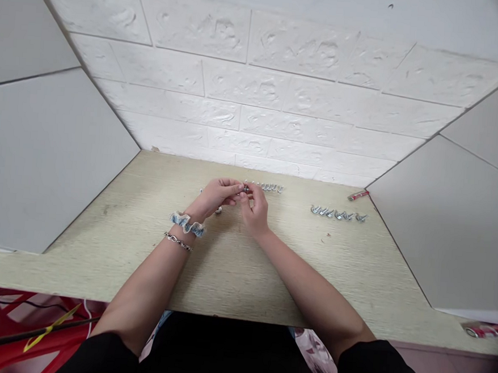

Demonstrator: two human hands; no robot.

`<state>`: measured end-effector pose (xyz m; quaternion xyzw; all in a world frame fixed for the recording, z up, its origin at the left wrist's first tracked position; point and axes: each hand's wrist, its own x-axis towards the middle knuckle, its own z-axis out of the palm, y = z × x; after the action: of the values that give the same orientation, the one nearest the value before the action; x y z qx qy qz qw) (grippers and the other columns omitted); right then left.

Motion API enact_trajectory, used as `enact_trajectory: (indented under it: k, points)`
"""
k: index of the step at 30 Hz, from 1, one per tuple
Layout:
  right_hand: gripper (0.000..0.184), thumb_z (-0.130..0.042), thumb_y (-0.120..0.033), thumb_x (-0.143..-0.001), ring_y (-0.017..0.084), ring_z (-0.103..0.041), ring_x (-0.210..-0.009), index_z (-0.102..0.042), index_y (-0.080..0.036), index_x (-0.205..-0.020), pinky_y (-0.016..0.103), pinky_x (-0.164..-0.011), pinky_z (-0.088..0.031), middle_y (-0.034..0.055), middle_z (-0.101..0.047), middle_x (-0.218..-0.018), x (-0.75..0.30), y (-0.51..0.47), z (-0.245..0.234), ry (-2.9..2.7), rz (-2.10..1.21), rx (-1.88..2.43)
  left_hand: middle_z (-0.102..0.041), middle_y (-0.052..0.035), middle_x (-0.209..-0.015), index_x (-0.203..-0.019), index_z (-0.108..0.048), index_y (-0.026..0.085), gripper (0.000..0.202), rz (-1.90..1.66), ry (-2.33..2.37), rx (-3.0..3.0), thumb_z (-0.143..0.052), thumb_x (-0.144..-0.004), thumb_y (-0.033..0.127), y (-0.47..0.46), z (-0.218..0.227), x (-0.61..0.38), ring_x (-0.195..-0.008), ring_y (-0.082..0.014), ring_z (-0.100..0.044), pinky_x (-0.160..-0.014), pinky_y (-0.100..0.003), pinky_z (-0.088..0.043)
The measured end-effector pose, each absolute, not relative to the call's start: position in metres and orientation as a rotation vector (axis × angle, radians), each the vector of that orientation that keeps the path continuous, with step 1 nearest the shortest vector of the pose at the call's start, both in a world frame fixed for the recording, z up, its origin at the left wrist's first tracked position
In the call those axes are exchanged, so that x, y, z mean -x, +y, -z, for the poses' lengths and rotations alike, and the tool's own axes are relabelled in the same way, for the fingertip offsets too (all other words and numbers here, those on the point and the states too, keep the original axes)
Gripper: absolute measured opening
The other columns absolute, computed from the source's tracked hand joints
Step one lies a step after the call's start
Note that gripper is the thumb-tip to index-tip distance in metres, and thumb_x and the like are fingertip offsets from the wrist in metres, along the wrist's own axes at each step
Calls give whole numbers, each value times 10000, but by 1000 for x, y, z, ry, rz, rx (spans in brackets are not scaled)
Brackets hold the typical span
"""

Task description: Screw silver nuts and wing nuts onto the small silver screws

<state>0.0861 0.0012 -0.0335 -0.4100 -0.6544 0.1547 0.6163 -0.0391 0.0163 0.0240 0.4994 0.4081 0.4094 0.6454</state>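
Observation:
Both of my hands meet over the middle of a pale wooden table (pixel 226 264). My left hand (pixel 216 197) and my right hand (pixel 255 208) pinch a small metal piece (pixel 246 189) between their fingertips. My left wrist wears a blue scrunchie and a chain bracelet. Just behind my hands a row of several small metal pieces (pixel 268 187) lies on the table. A small pale item (pixel 219 210) peeks out under my left hand.
A second row of several metal pieces (pixel 338 214) lies to the right. A red lighter-like object (pixel 358 194) rests near the back right corner. White walls close in the table on three sides. Another red item (pixel 486 330) lies at the far right edge.

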Motion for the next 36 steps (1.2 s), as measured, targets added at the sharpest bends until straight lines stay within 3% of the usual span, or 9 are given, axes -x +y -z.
enact_trajectory:
  k: [9, 18, 26, 31, 36]
  points:
    - [254, -451, -352, -866, 164, -560, -832, -523, -210, -1063, 333, -780, -476, 71, -597, -983, -84, -4, 31, -1588, -441, 998, -684, -76, -685, -750, -682, 123, 204, -808, 1012, -1164, -744, -654, 292, 23, -31, 60, -600, -98, -617, -487, -151, -427]
    - [244, -538, -299, -824, 147, -577, -784, -590, -213, -1047, 312, -756, -499, 56, -609, -962, -83, -2, 30, -1587, -416, 1008, -673, -52, -724, -745, -600, 118, 110, -1018, 942, -796, -597, -809, 206, 28, -25, 56, -628, -103, -648, -562, -174, -525]
    - [222, -603, -286, -779, 158, -588, -827, -647, -211, -984, 303, -738, -517, 53, -619, -909, -83, 1, 32, -1582, -496, 1021, -658, -37, -713, -770, -593, 123, 94, -931, 926, -820, -606, -803, 210, 27, -23, 57, -594, -110, -639, -556, -195, -537]
    - [232, -630, -282, -754, 139, -576, -710, -656, -201, -969, 305, -702, -509, 46, -618, -873, -83, -1, 29, -1563, -504, 1052, -659, -48, -733, -788, -596, 121, 122, -937, 940, -876, -633, -784, 237, 27, -23, 58, -567, -112, -636, -555, -206, -535]
    - [205, -658, -325, -715, 139, -554, -700, -659, -198, -877, 290, -668, -492, 32, -609, -800, -78, -5, 28, -1646, -517, 1047, -652, -34, -778, -797, -580, 130, 163, -1156, 988, -863, -652, -766, 273, 29, -27, 64, -627, -104, -649, -540, -175, -505]
